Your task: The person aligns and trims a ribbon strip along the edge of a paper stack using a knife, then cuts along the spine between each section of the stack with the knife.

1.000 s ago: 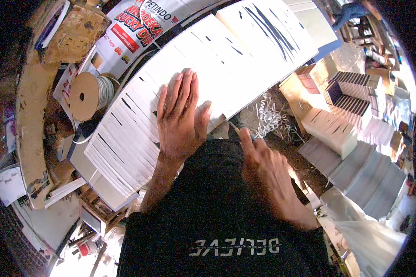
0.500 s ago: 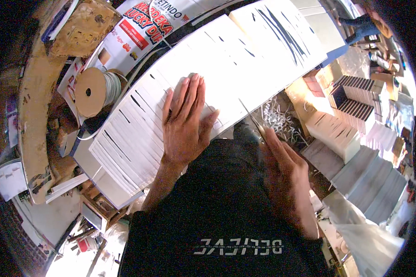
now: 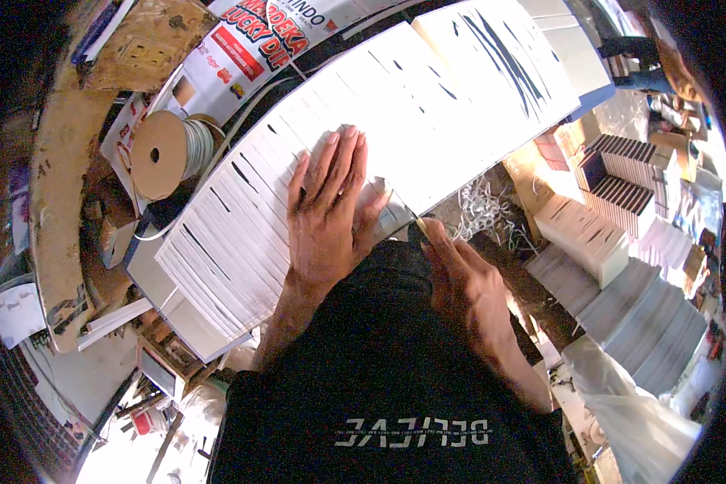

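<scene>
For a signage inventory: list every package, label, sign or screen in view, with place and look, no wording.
Printed banner: top, above the paper row, white sheet with red and black lettering.
Cardboard boxes: right of the right hand, pale rectangular.
Plastic bag: lower right, clear, crumpled.
No screens visible.

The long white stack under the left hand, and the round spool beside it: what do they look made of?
The long white stack looks like matte paper: thin sheet edges fan along its length, with dark gaps between bundles. The left hand lies flat on it. The spool seems to have a brown cardboard disc face, dull and fibrous-looking, wound with pale cord or tape; which one is unclear.
</scene>
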`<action>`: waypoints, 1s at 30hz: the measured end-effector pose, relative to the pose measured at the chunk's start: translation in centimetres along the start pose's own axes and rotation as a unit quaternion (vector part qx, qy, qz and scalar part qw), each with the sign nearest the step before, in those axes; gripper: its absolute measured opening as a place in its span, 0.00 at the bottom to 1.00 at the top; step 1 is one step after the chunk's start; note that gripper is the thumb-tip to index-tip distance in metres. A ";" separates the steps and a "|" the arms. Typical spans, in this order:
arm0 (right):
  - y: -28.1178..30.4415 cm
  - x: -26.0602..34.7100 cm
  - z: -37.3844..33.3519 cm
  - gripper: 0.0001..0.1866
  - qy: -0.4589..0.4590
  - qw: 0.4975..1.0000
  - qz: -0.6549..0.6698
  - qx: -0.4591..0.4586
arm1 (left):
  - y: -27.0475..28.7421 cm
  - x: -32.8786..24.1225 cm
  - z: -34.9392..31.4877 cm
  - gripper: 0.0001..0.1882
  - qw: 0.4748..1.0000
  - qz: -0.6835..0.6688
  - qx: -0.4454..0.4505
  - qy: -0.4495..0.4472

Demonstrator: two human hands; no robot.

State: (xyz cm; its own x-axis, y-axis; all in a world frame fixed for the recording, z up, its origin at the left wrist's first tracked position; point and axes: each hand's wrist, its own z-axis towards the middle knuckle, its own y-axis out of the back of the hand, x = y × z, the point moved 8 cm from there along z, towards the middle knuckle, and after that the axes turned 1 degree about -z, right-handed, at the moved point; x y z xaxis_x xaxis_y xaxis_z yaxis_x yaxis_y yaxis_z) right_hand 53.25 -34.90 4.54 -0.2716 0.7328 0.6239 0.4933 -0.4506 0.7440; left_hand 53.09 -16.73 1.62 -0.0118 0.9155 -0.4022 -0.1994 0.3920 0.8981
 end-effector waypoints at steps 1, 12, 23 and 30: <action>0.1 0.1 -0.1 0.20 -0.002 1.000 -0.001 -0.001 | 0.0 -0.1 0.0 0.34 1.000 -0.002 0.001 -0.001; -0.5 0.1 -0.5 0.26 0.009 0.998 -0.058 0.007 | -0.3 -0.2 0.1 0.35 0.999 0.040 0.011 -0.008; 0.4 2.6 -1.0 0.30 0.002 0.968 -0.217 0.124 | -0.4 -0.1 0.0 0.33 0.999 0.032 0.013 -0.007; 1.0 2.9 -1.6 0.27 -0.056 0.965 -0.204 0.156 | -0.1 -0.3 -0.1 0.33 0.999 0.028 0.008 -0.017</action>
State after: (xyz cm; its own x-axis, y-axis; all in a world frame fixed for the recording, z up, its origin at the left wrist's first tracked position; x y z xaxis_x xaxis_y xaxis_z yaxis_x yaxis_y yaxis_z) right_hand 51.60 -34.01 7.49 -0.4122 0.8756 0.2519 0.5943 0.0488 0.8028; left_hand 53.04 -17.03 1.60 0.0106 0.9385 -0.3450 -0.1837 0.3410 0.9220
